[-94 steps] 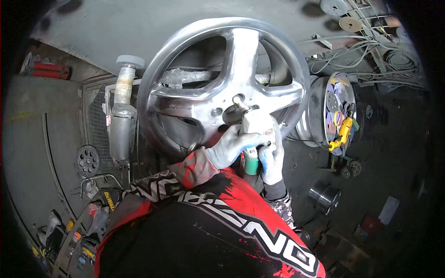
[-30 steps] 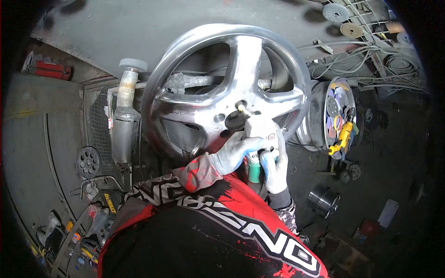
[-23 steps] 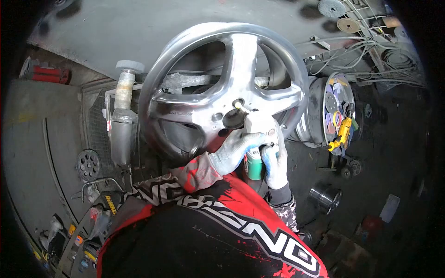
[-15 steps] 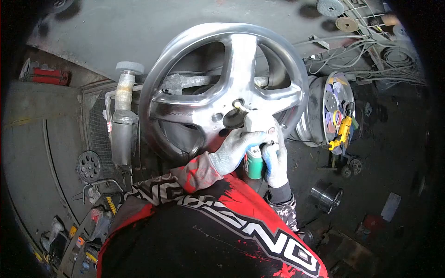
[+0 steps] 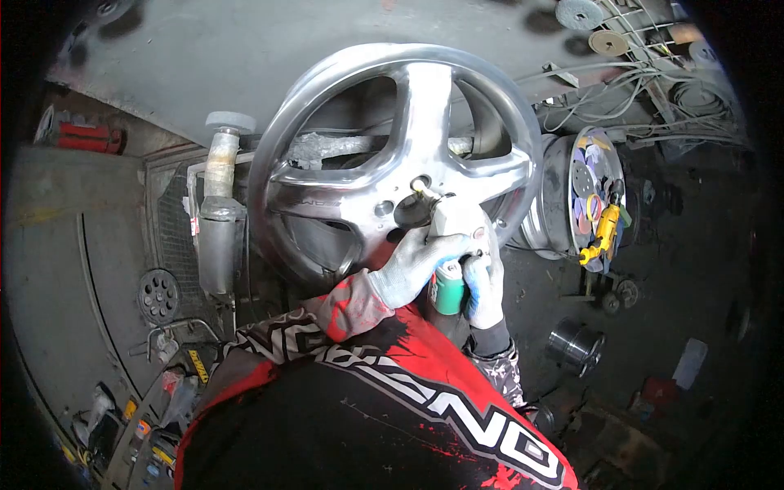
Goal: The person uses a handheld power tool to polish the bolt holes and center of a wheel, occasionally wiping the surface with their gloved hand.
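Note:
A shiny five-spoke alloy wheel rim [image 5: 429, 106] stands upright in front of me, its bare metal polished bright. My left hand [image 5: 412, 265], in a pale work glove, is wrapped around a handheld rotary grinder [image 5: 447, 292] with a green body and a whitish front. On the other side of the tool, my gloved right hand [image 5: 486, 292] grips it too. A small yellowish tip [image 5: 422, 189] points from the tool into a bolt hole beside the hub bore. The fingers beneath the tool are mostly hidden.
To the right, a second wheel [image 5: 555, 196] carries several coloured discs and a yellow power tool [image 5: 602, 234]. Cables [image 5: 629, 102] hang at upper right. A grey motor [image 5: 220, 245] stands at left, and a metal spool [image 5: 575, 346] lies on the floor.
Almost nothing differs. Both hands keep their grip, and the tool tip stays at the same bolt hole; the view has shifted very slightly.

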`<action>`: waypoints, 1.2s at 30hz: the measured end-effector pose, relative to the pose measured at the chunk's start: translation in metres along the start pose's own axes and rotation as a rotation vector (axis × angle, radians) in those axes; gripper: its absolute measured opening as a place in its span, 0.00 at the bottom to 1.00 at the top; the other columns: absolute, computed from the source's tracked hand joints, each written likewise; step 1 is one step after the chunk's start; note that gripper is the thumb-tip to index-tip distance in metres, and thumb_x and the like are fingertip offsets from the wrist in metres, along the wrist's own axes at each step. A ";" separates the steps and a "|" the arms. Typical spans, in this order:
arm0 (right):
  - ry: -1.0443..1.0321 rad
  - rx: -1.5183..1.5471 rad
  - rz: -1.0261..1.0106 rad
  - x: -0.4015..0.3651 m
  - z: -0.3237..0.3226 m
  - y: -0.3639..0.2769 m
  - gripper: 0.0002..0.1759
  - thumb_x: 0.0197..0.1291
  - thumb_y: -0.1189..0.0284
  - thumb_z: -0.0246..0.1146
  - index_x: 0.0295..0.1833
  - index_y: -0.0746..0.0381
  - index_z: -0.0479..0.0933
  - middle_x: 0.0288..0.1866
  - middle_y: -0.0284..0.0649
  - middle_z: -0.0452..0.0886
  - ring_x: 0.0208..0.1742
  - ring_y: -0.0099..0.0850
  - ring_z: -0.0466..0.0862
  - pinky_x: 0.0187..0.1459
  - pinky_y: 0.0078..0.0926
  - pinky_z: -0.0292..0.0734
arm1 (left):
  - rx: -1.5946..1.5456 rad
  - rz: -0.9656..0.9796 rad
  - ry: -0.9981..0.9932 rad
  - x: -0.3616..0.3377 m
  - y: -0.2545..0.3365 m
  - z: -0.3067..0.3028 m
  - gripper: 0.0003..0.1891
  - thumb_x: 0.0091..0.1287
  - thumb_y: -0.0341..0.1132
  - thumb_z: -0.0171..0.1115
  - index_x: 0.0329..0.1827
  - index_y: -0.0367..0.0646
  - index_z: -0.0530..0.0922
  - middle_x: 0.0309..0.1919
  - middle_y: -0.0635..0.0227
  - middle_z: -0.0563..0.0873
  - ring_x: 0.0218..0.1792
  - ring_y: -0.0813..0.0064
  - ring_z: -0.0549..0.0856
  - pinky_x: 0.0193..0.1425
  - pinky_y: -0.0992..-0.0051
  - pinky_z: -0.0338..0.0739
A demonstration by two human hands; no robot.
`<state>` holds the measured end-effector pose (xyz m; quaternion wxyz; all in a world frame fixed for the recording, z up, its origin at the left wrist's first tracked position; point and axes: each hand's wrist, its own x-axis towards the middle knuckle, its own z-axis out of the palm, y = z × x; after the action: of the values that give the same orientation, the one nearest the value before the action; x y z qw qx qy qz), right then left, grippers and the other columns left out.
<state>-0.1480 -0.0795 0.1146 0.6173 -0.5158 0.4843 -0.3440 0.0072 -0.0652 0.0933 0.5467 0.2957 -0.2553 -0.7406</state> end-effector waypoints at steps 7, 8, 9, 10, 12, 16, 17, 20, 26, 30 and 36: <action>0.024 -0.061 -0.101 -0.001 0.003 0.007 0.39 0.65 0.66 0.59 0.79 0.67 0.56 0.67 0.43 0.73 0.62 0.27 0.74 0.63 0.27 0.70 | 0.271 0.379 -0.041 -0.009 -0.014 -0.006 0.20 0.75 0.32 0.52 0.68 0.38 0.72 0.61 0.54 0.79 0.58 0.67 0.82 0.63 0.69 0.76; 0.014 -0.071 -0.100 0.000 0.002 0.009 0.39 0.65 0.67 0.59 0.79 0.67 0.57 0.67 0.44 0.73 0.63 0.28 0.74 0.63 0.27 0.69 | 0.271 0.378 -0.045 -0.007 -0.020 -0.008 0.20 0.75 0.32 0.52 0.68 0.38 0.72 0.61 0.54 0.79 0.58 0.67 0.82 0.63 0.69 0.76; 0.006 -0.058 -0.066 -0.001 0.003 0.004 0.39 0.64 0.67 0.59 0.79 0.67 0.57 0.67 0.44 0.73 0.64 0.28 0.74 0.65 0.29 0.69 | 0.243 0.400 -0.069 -0.005 -0.017 -0.008 0.20 0.75 0.31 0.53 0.68 0.37 0.71 0.61 0.54 0.78 0.58 0.66 0.82 0.64 0.68 0.76; 0.005 -0.056 -0.067 -0.002 0.003 0.006 0.39 0.64 0.67 0.59 0.79 0.67 0.57 0.67 0.44 0.73 0.64 0.28 0.74 0.65 0.29 0.69 | 0.216 0.422 -0.092 -0.004 -0.012 -0.008 0.20 0.75 0.31 0.53 0.68 0.36 0.71 0.62 0.55 0.77 0.59 0.66 0.82 0.64 0.68 0.76; 0.053 -0.061 -0.040 -0.008 0.001 0.013 0.40 0.63 0.67 0.59 0.79 0.67 0.57 0.68 0.45 0.73 0.66 0.30 0.73 0.66 0.31 0.68 | 0.058 0.049 -0.059 -0.004 -0.008 -0.010 0.21 0.73 0.31 0.55 0.67 0.35 0.72 0.59 0.57 0.80 0.58 0.68 0.83 0.63 0.68 0.77; 0.030 -0.003 -0.065 -0.004 0.000 0.025 0.41 0.61 0.69 0.60 0.79 0.66 0.57 0.70 0.46 0.71 0.67 0.32 0.73 0.67 0.30 0.68 | -0.136 -0.079 -0.019 0.002 -0.013 -0.015 0.23 0.69 0.34 0.57 0.66 0.34 0.73 0.53 0.61 0.85 0.56 0.71 0.84 0.62 0.71 0.77; 0.050 -0.030 -0.059 -0.005 -0.003 0.030 0.41 0.60 0.70 0.60 0.79 0.66 0.57 0.70 0.46 0.71 0.67 0.32 0.73 0.68 0.31 0.67 | -0.122 -0.058 -0.036 0.001 -0.013 -0.015 0.23 0.69 0.34 0.57 0.65 0.34 0.74 0.54 0.61 0.84 0.56 0.71 0.84 0.62 0.70 0.77; 0.035 -0.009 -0.070 -0.009 0.001 0.023 0.41 0.58 0.71 0.59 0.78 0.67 0.58 0.70 0.46 0.70 0.68 0.33 0.73 0.68 0.32 0.67 | -0.050 0.073 -0.032 -0.004 -0.015 -0.013 0.22 0.68 0.35 0.60 0.64 0.35 0.76 0.53 0.63 0.85 0.55 0.72 0.84 0.61 0.71 0.78; 0.023 -0.127 -0.077 -0.004 0.003 0.017 0.42 0.54 0.74 0.57 0.77 0.67 0.59 0.71 0.49 0.69 0.70 0.36 0.71 0.71 0.33 0.64 | -0.243 -0.042 -0.036 0.001 -0.023 -0.017 0.20 0.67 0.35 0.66 0.61 0.38 0.79 0.51 0.67 0.86 0.53 0.76 0.84 0.59 0.74 0.78; 0.026 -0.075 -0.074 -0.003 0.002 0.020 0.42 0.53 0.73 0.58 0.77 0.67 0.60 0.71 0.49 0.70 0.71 0.37 0.71 0.72 0.35 0.63 | -0.007 0.030 -0.027 -0.002 -0.016 -0.017 0.23 0.69 0.32 0.54 0.67 0.33 0.71 0.54 0.60 0.84 0.56 0.70 0.83 0.60 0.71 0.78; 0.017 -0.207 -0.126 -0.007 0.002 0.015 0.44 0.52 0.71 0.60 0.77 0.68 0.59 0.72 0.50 0.70 0.71 0.37 0.71 0.72 0.35 0.64 | -0.120 -0.031 -0.123 0.006 -0.036 -0.033 0.27 0.68 0.33 0.56 0.70 0.35 0.67 0.57 0.60 0.81 0.57 0.72 0.83 0.59 0.71 0.79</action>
<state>-0.1490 -0.0689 0.1021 0.5339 -0.6033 0.4891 -0.3344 0.0056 -0.0632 0.0446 0.5352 0.2201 -0.2390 -0.7798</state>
